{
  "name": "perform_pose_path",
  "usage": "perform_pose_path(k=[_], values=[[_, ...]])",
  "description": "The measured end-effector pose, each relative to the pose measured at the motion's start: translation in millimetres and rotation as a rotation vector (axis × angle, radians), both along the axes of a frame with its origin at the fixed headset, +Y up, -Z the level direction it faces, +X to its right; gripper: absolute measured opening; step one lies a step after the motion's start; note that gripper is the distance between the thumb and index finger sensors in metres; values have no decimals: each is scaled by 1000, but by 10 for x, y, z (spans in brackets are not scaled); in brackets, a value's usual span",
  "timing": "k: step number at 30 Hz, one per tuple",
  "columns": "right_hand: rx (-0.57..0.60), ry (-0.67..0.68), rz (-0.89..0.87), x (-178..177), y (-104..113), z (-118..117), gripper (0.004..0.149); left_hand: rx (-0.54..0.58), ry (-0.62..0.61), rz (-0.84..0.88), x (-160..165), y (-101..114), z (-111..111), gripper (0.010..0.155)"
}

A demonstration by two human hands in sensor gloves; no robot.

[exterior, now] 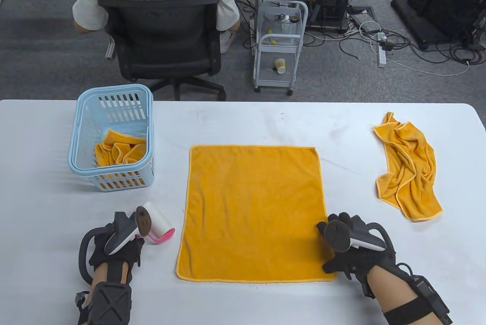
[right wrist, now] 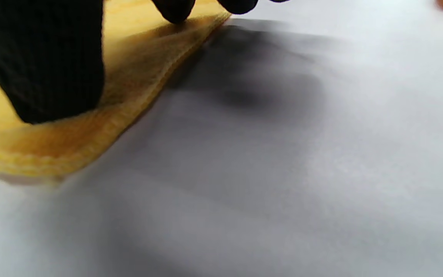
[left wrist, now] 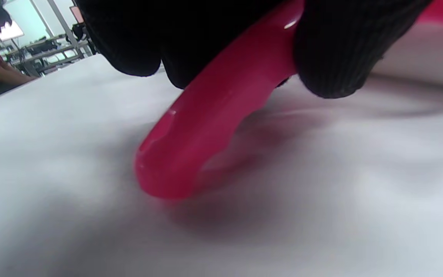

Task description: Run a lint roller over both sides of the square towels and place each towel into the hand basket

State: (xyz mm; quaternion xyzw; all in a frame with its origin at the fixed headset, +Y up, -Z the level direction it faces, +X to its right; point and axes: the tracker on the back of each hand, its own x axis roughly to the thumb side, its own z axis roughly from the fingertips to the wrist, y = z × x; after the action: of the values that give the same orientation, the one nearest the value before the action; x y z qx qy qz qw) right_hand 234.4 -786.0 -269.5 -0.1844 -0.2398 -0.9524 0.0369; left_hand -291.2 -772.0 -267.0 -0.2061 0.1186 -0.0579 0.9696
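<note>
An orange square towel (exterior: 252, 211) lies spread flat in the middle of the white table (exterior: 243, 123). My left hand (exterior: 121, 237) grips the pink handle (left wrist: 210, 115) of a lint roller (exterior: 157, 220), whose white roll lies on the table left of the towel. My right hand (exterior: 341, 243) presses down on the towel's near right corner (right wrist: 90, 127), fingers and thumb resting on the cloth. A crumpled orange towel (exterior: 410, 167) lies at the right. Another orange towel (exterior: 119, 150) sits inside the light blue hand basket (exterior: 114, 108) at the left.
A person sits in a black office chair (exterior: 163, 42) beyond the table's far edge. A white trolley (exterior: 279, 42) and cables stand on the floor behind.
</note>
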Motion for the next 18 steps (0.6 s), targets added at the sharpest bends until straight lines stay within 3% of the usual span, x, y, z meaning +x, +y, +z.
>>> perform_pose_path(k=[6,10,15,18], values=[[-10,-7,10,13,8,2,105,95,-163,220,469,419,-59,52],[-12,-7,6,17,5,2,105,101,-371,282,1254,606,-115,53],[-12,-3,5,17,2,2,104,56,-587,273,2101,472,-107,55],[-12,-3,4,19,0,2,104,14,-660,264,2403,306,-80,56]])
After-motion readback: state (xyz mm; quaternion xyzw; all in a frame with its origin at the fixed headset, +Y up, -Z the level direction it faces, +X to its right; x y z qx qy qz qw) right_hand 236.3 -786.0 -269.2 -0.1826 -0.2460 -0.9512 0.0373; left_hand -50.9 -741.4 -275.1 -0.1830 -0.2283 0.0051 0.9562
